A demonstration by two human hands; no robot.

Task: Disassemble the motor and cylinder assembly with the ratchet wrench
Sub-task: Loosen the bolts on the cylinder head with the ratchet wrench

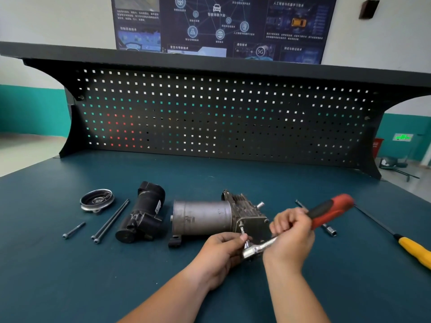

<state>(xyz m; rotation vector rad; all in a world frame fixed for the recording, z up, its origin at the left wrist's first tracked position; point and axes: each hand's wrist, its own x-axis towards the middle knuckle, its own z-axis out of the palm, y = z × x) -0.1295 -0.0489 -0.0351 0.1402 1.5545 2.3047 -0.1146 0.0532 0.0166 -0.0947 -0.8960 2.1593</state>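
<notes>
Lying on the bench (70, 276), the motor (203, 216) looks like heavy, stiff, slick metal, so brace its finned right end; your right hand (291, 231) wraps the wrench (331, 209) there, and your left hand (221, 250) pinches the bit (243, 236) at its bolt (241, 223).

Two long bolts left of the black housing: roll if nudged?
Long bolts: round, thin shanks, so likely to roll sideways; heads may curve the path. Probably stiff and light; flat on the mat, so fiddly to pinch.
</notes>
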